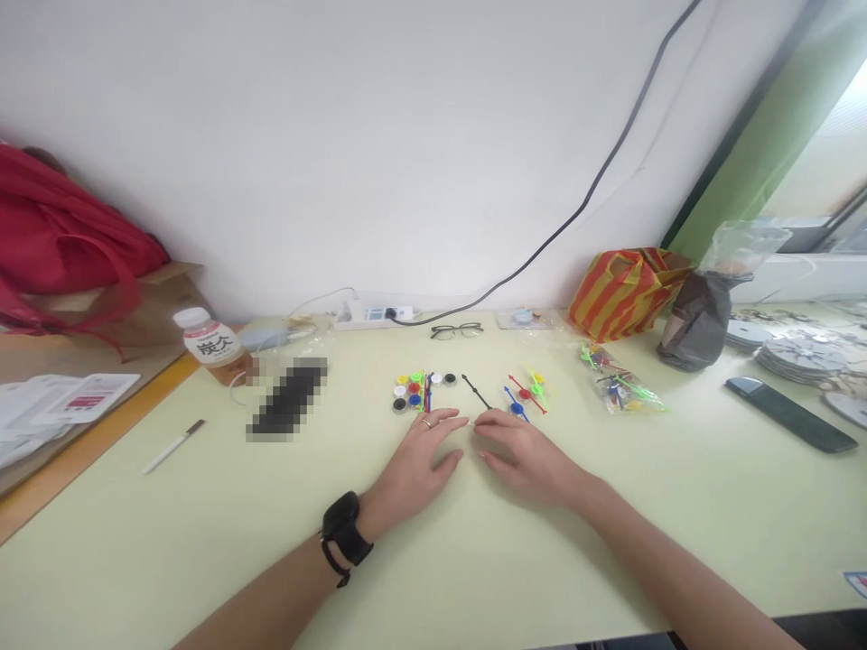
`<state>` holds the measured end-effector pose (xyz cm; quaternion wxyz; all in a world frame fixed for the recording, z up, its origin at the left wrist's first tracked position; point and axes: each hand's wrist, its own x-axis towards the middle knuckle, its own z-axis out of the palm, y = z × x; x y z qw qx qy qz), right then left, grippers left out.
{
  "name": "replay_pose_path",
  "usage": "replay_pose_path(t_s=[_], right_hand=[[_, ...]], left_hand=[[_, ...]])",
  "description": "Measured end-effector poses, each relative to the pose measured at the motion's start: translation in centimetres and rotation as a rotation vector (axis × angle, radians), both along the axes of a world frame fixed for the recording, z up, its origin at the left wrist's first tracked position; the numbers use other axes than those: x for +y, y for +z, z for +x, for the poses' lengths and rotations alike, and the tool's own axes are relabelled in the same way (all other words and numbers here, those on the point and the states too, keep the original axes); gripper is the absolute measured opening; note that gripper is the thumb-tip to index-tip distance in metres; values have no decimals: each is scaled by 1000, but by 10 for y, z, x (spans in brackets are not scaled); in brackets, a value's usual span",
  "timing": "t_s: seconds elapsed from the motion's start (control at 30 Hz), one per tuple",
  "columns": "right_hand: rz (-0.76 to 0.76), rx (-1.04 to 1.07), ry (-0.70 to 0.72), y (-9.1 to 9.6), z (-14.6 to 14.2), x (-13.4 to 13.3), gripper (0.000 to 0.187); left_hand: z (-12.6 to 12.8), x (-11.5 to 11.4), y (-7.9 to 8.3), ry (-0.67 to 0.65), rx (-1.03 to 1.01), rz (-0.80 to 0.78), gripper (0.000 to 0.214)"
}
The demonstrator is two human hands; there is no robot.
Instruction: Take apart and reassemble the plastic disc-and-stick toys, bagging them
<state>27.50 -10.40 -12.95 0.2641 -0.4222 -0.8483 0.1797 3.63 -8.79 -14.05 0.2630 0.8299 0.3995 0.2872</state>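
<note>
My left hand (428,456), a ring on one finger, rests over the table with fingers stretched and thumb apart. Facing it, my right hand (525,453) has its fingers slightly bent and thumb apart, nothing visible in its grip. Their fingertips almost meet; a small whitish bit between them is too small to name. Just beyond lies a black arrow (476,392). Past my left hand are several round discs, including a yellow disc (402,380) and a black disc (450,379), beside upright-lying coloured arrows (426,394). Beyond my right hand lie a red arrow (526,394), a blue arrow (516,407) and a green arrow (537,387).
Clear bags of coloured parts (619,390) lie at right, near a dark phone-like slab (791,415), a striped bag (627,289) and metal discs (803,357). Glasses (457,331) and a power strip (372,316) sit by the wall. Left are a bottle (215,348) and a pen (173,447).
</note>
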Motion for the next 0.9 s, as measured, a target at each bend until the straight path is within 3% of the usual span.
replay_pose_path(t_s=[0.2, 0.47, 0.7, 0.77, 0.9], right_hand=[[22, 43, 26, 1, 2, -1, 28], [-6, 82, -20, 4, 4, 2, 25], [51, 174, -131, -4, 6, 10, 27], [65, 175, -163, -9, 6, 12, 32], [85, 162, -166, -16, 4, 13, 42]], left_hand=[[-1, 5, 6, 45, 5, 12, 19], [-4, 10, 11, 158, 12, 23, 16], [-7, 12, 19, 308, -89, 172, 16], [-8, 11, 21, 252, -60, 113, 8], [-5, 2, 23, -27, 47, -29, 10]])
